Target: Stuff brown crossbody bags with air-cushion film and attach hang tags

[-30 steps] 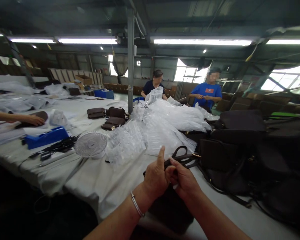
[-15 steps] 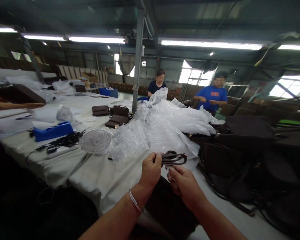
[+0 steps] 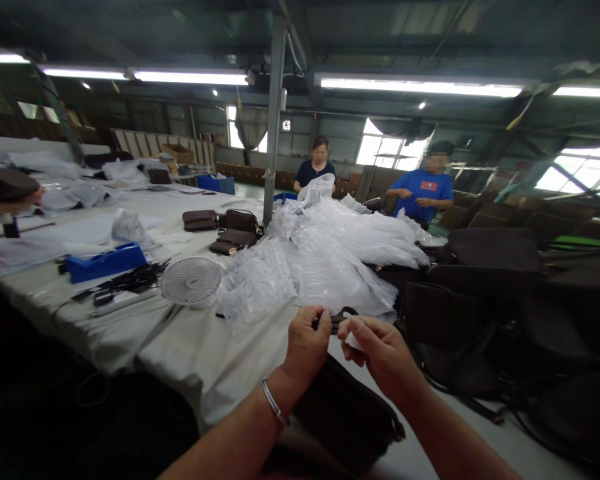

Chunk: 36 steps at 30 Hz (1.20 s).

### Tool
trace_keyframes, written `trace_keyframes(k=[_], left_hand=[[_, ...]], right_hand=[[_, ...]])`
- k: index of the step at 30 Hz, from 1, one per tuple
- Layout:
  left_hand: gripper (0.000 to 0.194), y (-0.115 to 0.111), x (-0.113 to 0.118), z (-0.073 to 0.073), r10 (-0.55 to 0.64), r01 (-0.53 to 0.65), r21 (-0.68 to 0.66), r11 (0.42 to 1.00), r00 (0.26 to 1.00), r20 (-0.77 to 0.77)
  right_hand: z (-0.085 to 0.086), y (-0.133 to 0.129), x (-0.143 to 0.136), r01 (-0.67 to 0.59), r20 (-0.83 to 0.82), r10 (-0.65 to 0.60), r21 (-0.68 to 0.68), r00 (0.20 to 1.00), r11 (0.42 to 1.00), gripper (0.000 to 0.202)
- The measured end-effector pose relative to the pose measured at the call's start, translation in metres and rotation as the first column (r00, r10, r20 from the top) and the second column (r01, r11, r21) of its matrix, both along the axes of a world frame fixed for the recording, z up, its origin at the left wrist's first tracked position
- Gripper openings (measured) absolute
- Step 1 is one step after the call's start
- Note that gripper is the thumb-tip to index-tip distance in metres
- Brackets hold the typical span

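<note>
A folded dark brown strap (image 3: pixel 349 311) is gripped in my left hand (image 3: pixel 306 341), its loops pointing right. My right hand (image 3: pixel 383 348) is closed right beside the strap, its thumb and fingers pinching a small white piece (image 3: pixel 354 342). What the piece is made of, I cannot tell. My fingers hide part of the strap. Below both hands a dark brown bag (image 3: pixel 347 413) lies at the near edge of the table (image 3: pixel 180 353), partly covered by my forearms.
Clear plastic bags (image 3: pixel 330 253) are heaped ahead. Dark bags (image 3: pixel 480 320) pile up on the right. To the left are a white fan (image 3: pixel 191 280), a blue tape dispenser (image 3: pixel 106 261) and small brown bags (image 3: pixel 235 233). Two people (image 3: pixel 423 187) stand across the table; another person's hand (image 3: pixel 15 203) shows far left.
My right hand has moved up and over the strap, covering its right end, and the white piece shows more clearly. At far left, the other person's hand and brown bag have shifted left.
</note>
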<state>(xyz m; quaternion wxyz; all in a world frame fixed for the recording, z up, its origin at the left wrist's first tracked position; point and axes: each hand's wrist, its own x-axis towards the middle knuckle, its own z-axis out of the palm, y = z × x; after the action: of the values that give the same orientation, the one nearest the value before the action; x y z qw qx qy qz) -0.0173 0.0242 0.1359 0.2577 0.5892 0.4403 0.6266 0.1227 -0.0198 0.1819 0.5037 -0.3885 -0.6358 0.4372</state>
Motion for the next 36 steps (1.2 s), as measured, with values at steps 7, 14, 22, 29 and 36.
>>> trace_keyframes(k=[7, 14, 22, 29, 36], left_hand=[[0.022, -0.002, -0.002, -0.004, -0.062, 0.062, -0.010, 0.998, 0.997, 0.043], [0.016, -0.007, 0.000, -0.001, -0.081, 0.081, 0.013, 0.997, 0.996, 0.022], [0.013, -0.005, 0.000, -0.008, -0.084, 0.087, 0.045, 0.995, 0.994, -0.071], [0.012, -0.005, -0.003, -0.007, -0.064, 0.084, 0.129, 0.988, 0.987, -0.150], [0.012, -0.005, -0.001, -0.007, -0.037, 0.068, 0.166, 0.984, 0.983, -0.181]], right_hand=[[-0.002, 0.021, -0.011, 0.155, -0.079, -0.168, -0.147, 0.983, 0.977, 0.040], [0.002, 0.025, -0.017, 0.143, -0.119, -0.174, -0.231, 0.977, 0.962, 0.054], [-0.002, 0.034, -0.016, 0.081, -0.175, -0.124, -0.235, 0.977, 0.969, 0.045], [-0.005, 0.041, -0.005, 0.118, -0.054, -0.123, -0.091, 0.991, 0.989, 0.040], [0.018, 0.053, 0.010, 0.067, 0.315, -0.046, -0.059, 0.948, 0.996, 0.020]])
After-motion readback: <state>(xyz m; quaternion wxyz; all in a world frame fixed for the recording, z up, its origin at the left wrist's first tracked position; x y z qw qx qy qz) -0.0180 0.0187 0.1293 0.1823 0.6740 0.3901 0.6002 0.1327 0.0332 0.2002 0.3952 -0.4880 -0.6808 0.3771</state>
